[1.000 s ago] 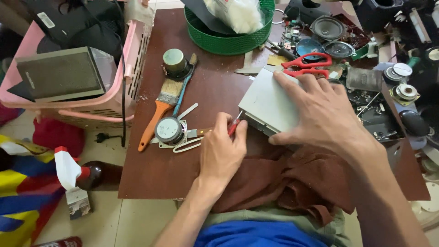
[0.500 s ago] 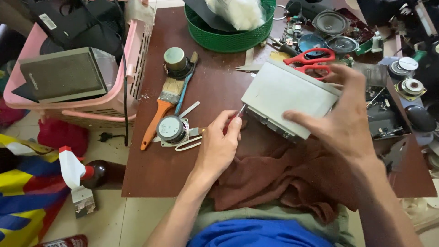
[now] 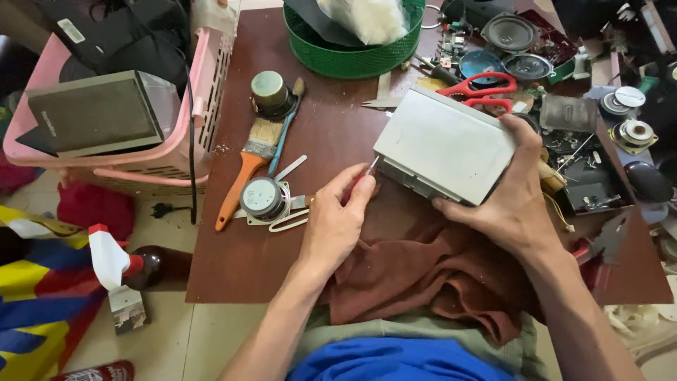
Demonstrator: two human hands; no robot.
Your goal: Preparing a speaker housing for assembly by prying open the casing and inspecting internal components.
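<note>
Around the grey metal box (image 3: 446, 143) I found little room: red scissors (image 3: 478, 87) and speaker parts (image 3: 509, 31) crowded behind it, a small motor (image 3: 261, 197) and paintbrush (image 3: 248, 170) lay to its left, and bare worktop (image 3: 233, 261) lay open beyond them.

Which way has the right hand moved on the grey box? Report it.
Yes: right hand slid off the top of the grey box, away from the red scissors, gripping its near edge.

Both forearms are bare, with no sleeves, watch or rings showing. A blue garment (image 3: 395, 360) covers the lap, below a grey-green one (image 3: 423, 328).
</note>
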